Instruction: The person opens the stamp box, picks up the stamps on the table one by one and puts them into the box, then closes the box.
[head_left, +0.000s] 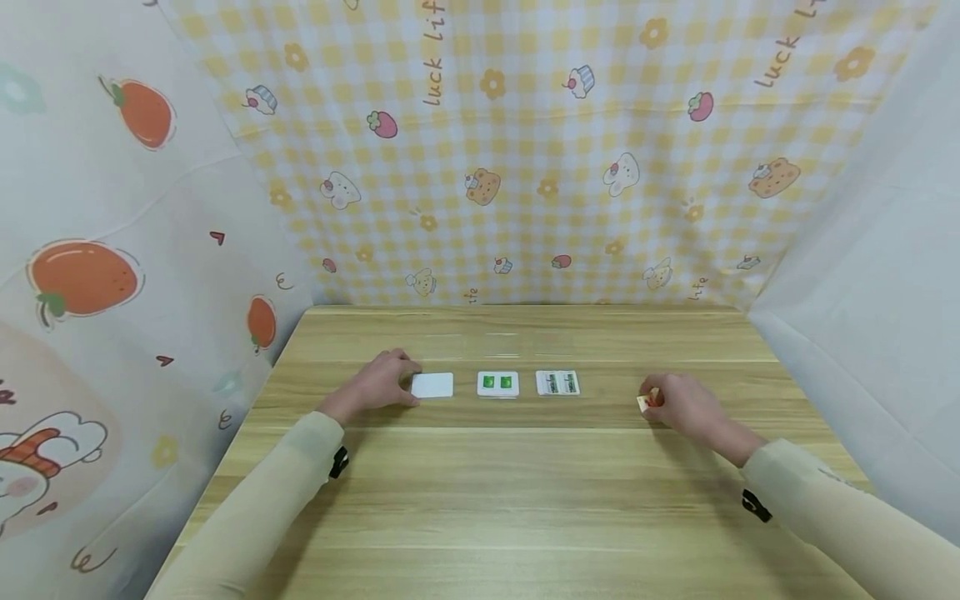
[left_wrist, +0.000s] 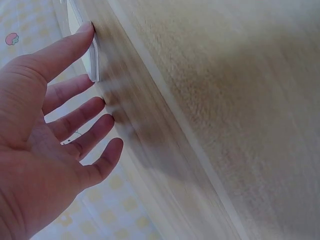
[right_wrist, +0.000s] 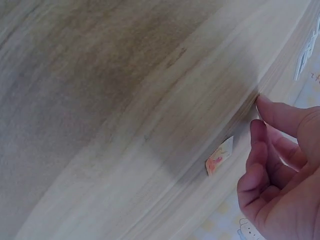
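Note:
My left hand (head_left: 384,379) is at the left end of a blank white card stack (head_left: 433,385). Its thumb touches the near edge and its index finger reaches the far corner, holding that end; in the left wrist view the other fingers spread loosely. On the right, my right hand (head_left: 681,404) curves over a small card (right_wrist: 219,156) with an orange and pink picture. The head view shows thumb and forefinger around this card, while the right wrist view shows it on the wood, apart from the fingertips.
Between my hands lie a card stack with two green pictures (head_left: 498,383) and another with two dark green and grey pictures (head_left: 558,382). Faint clear flat pieces (head_left: 501,344) lie behind the stacks. Patterned curtains (head_left: 525,167) border the wooden table (head_left: 495,508).

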